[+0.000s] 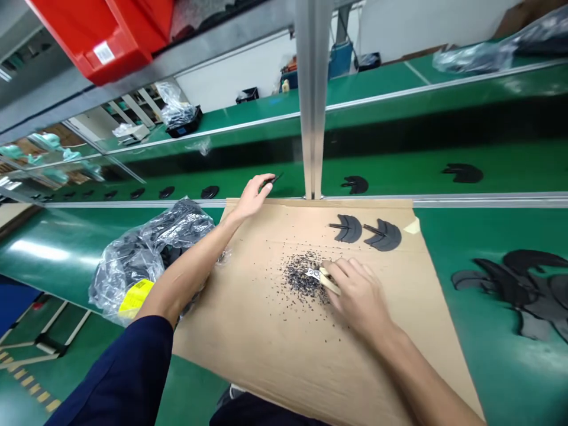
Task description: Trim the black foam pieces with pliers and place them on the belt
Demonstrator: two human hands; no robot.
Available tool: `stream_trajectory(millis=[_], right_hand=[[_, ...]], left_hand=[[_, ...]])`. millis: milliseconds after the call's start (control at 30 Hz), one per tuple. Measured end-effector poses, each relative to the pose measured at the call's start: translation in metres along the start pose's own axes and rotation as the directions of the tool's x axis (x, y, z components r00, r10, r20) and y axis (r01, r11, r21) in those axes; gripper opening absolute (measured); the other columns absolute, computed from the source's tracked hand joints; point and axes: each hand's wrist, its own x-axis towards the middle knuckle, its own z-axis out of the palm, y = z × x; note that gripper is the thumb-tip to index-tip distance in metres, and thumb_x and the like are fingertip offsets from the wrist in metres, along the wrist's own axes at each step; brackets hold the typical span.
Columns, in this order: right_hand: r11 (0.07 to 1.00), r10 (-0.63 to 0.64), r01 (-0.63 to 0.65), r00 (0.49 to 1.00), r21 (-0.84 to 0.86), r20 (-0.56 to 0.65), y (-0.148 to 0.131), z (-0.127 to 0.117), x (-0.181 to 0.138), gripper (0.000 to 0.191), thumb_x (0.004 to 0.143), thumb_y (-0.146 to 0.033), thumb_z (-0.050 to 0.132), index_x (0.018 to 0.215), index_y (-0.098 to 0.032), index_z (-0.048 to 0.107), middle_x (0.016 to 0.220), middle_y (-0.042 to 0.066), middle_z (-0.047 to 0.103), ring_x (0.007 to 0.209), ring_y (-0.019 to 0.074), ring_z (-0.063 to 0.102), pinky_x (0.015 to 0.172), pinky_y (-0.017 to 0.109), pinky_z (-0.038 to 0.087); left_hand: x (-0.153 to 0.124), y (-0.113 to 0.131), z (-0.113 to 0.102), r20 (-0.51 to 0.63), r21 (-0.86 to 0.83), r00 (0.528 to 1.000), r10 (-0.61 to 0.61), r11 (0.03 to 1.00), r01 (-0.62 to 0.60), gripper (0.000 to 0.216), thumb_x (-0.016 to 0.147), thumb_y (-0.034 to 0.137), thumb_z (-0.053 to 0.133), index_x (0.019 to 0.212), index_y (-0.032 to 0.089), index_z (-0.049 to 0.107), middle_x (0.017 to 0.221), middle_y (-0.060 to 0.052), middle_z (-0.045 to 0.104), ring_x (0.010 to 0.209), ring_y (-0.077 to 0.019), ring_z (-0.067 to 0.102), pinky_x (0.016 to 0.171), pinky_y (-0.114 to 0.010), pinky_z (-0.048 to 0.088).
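Observation:
My left hand reaches to the far edge of the cardboard sheet, its fingers pinched on a thin black plastic part held over the conveyor belt. My right hand rests on the cardboard, closed around small cutters with pale handles. The cutter tip sits over a pile of black plastic trimmings. Two black fan-shaped parts lie side by side on the cardboard just beyond my right hand.
A clear plastic bag of black parts with a yellow label lies left of the cardboard. Several loose black parts are heaped on the right. More black parts ride the green conveyor. An aluminium post stands behind the cardboard; red bins sit overhead.

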Motion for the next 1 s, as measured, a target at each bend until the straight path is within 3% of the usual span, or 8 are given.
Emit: stream_trajectory(millis=[133,300,433,567,633,767,867,1000], right_hand=[[1.000,0.021,-0.021,1.000,0.008,-0.012,-0.003,0.001,-0.003,0.021,0.084,-0.007,0.064,0.103,-0.015,0.067,0.088,0.005,0.069,0.081,0.0199,0.054,0.069,0.031,0.035],[0.999,0.042,-0.042,0.999,0.021,0.012,-0.010,0.002,-0.006,0.024,0.080,-0.003,0.069,0.100,-0.016,0.066,0.093,0.006,0.069,0.086,0.0203,0.055,0.072,0.031,0.036],[0.997,0.064,-0.067,0.995,0.033,0.076,-0.016,-0.001,-0.009,0.021,0.081,-0.005,0.069,0.098,-0.017,0.065,0.094,0.006,0.068,0.088,0.0205,0.055,0.077,0.032,0.038],[0.997,0.068,-0.072,0.988,0.021,0.139,-0.020,-0.005,-0.011,0.022,0.083,-0.006,0.068,0.101,-0.017,0.064,0.097,0.006,0.068,0.089,0.0212,0.056,0.083,0.034,0.040],[0.998,0.058,-0.058,0.986,-0.003,0.154,-0.020,-0.006,-0.010,0.022,0.083,-0.003,0.064,0.099,-0.017,0.063,0.095,0.006,0.068,0.089,0.0218,0.056,0.084,0.035,0.040],[0.998,0.064,-0.060,0.986,-0.032,0.154,-0.019,-0.004,-0.010,0.021,0.083,-0.001,0.060,0.096,-0.017,0.061,0.093,0.006,0.066,0.090,0.0220,0.056,0.082,0.035,0.040],[0.998,0.062,-0.060,0.984,-0.019,0.168,-0.017,-0.002,-0.010,0.017,0.084,-0.006,0.064,0.096,-0.018,0.061,0.094,0.006,0.067,0.092,0.0226,0.056,0.083,0.035,0.040],[0.999,0.039,-0.037,0.981,-0.015,0.190,-0.015,-0.004,-0.010,0.016,0.085,-0.009,0.065,0.098,-0.019,0.062,0.094,0.005,0.067,0.091,0.0215,0.055,0.081,0.034,0.039]], left_hand=[[0.015,-0.010,0.012,0.049,0.139,0.997,-0.053,0.989,0.046,0.028,0.097,0.029,0.060,0.120,0.014,0.066,0.133,-0.012,0.065,0.129,-0.0253,0.057,0.116,-0.044,0.042],[0.027,-0.019,0.022,0.027,0.305,0.983,-0.181,0.938,0.165,0.036,0.098,0.037,0.062,0.127,0.015,0.060,0.128,-0.011,0.063,0.111,-0.0228,0.065,0.095,-0.045,0.058],[0.033,-0.009,0.022,-0.010,0.391,0.988,-0.153,0.909,0.145,0.033,0.099,0.036,0.061,0.123,0.015,0.062,0.123,-0.010,0.065,0.107,-0.0219,0.066,0.093,-0.042,0.058],[0.011,0.019,0.030,-0.035,0.433,0.998,0.046,0.901,-0.027,0.028,0.103,0.022,0.040,0.110,0.013,0.066,0.104,-0.013,0.067,0.101,-0.0237,0.065,0.092,-0.040,0.053],[-0.004,0.039,0.042,0.064,0.426,0.983,0.173,0.886,-0.184,0.027,0.100,0.021,0.041,0.104,0.015,0.068,0.096,-0.012,0.067,0.095,-0.0227,0.065,0.090,-0.037,0.052],[-0.005,0.090,0.083,0.305,0.354,0.888,0.344,0.825,-0.441,0.021,0.098,0.028,0.050,0.094,0.019,0.068,0.095,-0.009,0.068,0.093,-0.0212,0.063,0.086,-0.033,0.052],[0.027,0.126,0.120,0.344,0.342,0.872,0.348,0.818,-0.462,0.026,0.100,0.019,0.042,0.113,0.018,0.065,0.117,-0.012,0.066,0.109,-0.0235,0.061,0.093,-0.036,0.051],[0.069,0.153,0.151,0.328,0.383,0.919,0.218,0.859,-0.340,0.028,0.089,0.003,0.047,0.112,0.010,0.063,0.108,-0.018,0.066,0.106,-0.0277,0.065,0.092,-0.039,0.052]])
